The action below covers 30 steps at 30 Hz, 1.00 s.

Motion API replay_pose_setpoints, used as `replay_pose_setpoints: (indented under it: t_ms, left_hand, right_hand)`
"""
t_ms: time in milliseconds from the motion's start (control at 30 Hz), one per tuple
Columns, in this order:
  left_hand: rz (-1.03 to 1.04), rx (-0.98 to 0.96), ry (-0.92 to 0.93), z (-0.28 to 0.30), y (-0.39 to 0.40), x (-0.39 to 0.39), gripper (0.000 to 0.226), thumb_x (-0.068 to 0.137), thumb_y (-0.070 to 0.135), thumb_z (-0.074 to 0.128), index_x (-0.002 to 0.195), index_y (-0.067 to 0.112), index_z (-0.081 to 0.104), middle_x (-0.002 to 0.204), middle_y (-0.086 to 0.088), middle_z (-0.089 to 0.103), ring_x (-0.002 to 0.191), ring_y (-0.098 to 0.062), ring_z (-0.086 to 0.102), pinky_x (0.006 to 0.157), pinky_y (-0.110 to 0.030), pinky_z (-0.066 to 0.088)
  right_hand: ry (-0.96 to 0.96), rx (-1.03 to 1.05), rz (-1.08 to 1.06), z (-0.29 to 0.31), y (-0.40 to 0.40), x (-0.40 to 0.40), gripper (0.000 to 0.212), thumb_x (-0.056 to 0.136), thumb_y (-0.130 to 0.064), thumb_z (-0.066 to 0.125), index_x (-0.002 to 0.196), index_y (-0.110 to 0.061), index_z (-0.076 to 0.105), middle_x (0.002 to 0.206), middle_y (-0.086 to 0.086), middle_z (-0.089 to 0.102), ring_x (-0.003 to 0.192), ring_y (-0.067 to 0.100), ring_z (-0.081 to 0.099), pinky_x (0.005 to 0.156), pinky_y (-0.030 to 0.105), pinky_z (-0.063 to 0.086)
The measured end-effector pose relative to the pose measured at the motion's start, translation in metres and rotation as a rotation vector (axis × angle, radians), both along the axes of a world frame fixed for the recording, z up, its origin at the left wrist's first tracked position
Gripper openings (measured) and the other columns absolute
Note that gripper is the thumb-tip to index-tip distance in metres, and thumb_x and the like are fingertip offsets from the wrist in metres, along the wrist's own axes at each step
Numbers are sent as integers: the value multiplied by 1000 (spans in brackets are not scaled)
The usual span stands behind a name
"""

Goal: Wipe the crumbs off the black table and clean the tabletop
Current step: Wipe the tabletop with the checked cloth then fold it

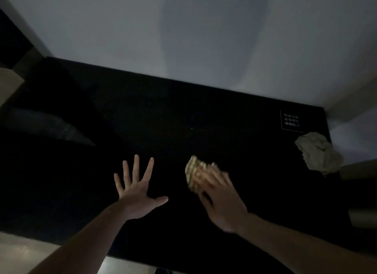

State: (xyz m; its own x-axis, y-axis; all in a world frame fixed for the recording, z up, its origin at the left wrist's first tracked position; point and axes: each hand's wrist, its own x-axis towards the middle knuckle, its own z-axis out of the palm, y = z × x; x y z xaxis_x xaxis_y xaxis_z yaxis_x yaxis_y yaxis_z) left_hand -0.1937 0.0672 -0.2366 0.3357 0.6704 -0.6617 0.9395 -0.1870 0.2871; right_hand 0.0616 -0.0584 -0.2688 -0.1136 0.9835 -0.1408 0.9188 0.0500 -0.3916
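Your two forearms come in from the bottom edge, and both of your hands are over the black table [183, 114]. Your left hand [135, 194] lies palm down with all five fingers spread wide, holding nothing. Your right hand [220, 200] is blurred; its fingers lie flat and close together, pressing down on one pale yellow waffle-textured cloth [194, 172], which sticks out past the fingertips toward the upper left. That cloth sits right of the table's middle, its long axis running from near-right to far-left, in line with your right hand. One crumpled greyish rag [318, 151] lies well apart from it at the table's right edge, partly overhanging. Just behind that rag, one white-outlined square label [290, 120] with small print too blurred to read is printed on the tabletop. One tiny pale speck [192, 128] shows near the middle; other crumbs cannot be made out in the dim light. A pale wall [183, 39] rises behind the table.
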Motion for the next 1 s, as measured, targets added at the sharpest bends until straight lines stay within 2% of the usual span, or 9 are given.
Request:
replay_pose_setpoints:
  t_ms: [167, 233, 300, 367, 433, 600, 733, 867, 1000]
  left_hand:
    - [11, 3, 28, 3, -2, 2, 121, 71, 80, 58, 142, 52, -37, 141, 10, -60, 132, -28, -54, 114, -60, -25]
    - [8, -8, 28, 4, -2, 2, 121, 72, 79, 58, 142, 52, -36, 141, 11, -60, 132, -28, -54, 114, -60, -25]
    - [11, -12, 27, 4, -2, 3, 121, 72, 80, 58, 142, 52, -36, 142, 11, -60, 133, -28, -53, 114, -60, -24]
    - [6, -7, 32, 4, -2, 3, 121, 71, 80, 58, 142, 52, -36, 142, 10, -59, 133, -28, -52, 114, -60, -24]
    - [2, -19, 33, 3, -1, 3, 121, 72, 80, 58, 142, 52, -37, 142, 10, -59, 134, -29, -52, 114, -60, -24]
    - [-2, -14, 37, 1, 1, 2, 121, 71, 80, 58, 143, 52, -36, 144, 10, -58, 135, -29, -51, 115, -60, -23]
    - [-5, 7, 41, -3, 0, 1, 121, 71, 81, 57, 141, 52, -38, 144, 9, -58, 134, -28, -53, 114, -61, -23]
    - [-24, -9, 29, -3, 3, 0, 120, 71, 82, 55, 141, 52, -37, 145, 9, -57, 135, -28, -51, 114, -61, -23]
    - [-24, -18, 39, -1, 3, 1, 119, 70, 83, 54, 143, 52, -36, 147, 9, -55, 136, -29, -50, 115, -61, -21]
  right_hand:
    - [-54, 23, 287, -13, -92, -30, 62, 100, -47, 47, 159, -43, 28, 168, -22, 25, 157, 10, 25, 122, 36, 13]
    - [55, 19, 282, -7, -93, -29, 55, 106, -47, 40, 158, -48, 24, 164, -38, 16, 155, -7, 11, 124, 29, 8]
    - [197, 52, 185, -1, -80, -19, 42, 111, -37, 39, 153, -42, 42, 158, -44, 25, 151, -15, 15, 127, 23, 13]
    - [235, 239, 1, 6, -48, 0, 46, 106, -7, 49, 148, -21, 57, 161, -16, 44, 152, 2, 34, 126, 30, 27]
    - [267, 284, -147, 12, -2, 31, 51, 99, 8, 51, 147, -8, 58, 159, 4, 49, 152, 18, 40, 126, 36, 31]
    - [183, 141, -487, 20, 119, 97, 63, 99, 9, 46, 159, -12, 39, 166, 7, 36, 154, 25, 32, 126, 25, 18]
    - [157, 68, -675, 7, 182, 83, 74, 92, 1, 49, 161, -18, 33, 165, 10, 37, 153, 32, 32, 129, 38, 21]
    - [0, 114, -418, -4, 190, 26, 65, 91, -11, 52, 155, -18, 46, 163, 2, 43, 151, 30, 33, 130, 43, 15]
    - [67, 116, -262, -4, 147, -6, 54, 102, -17, 47, 155, -26, 46, 164, -10, 39, 155, 18, 25, 129, 34, 7]
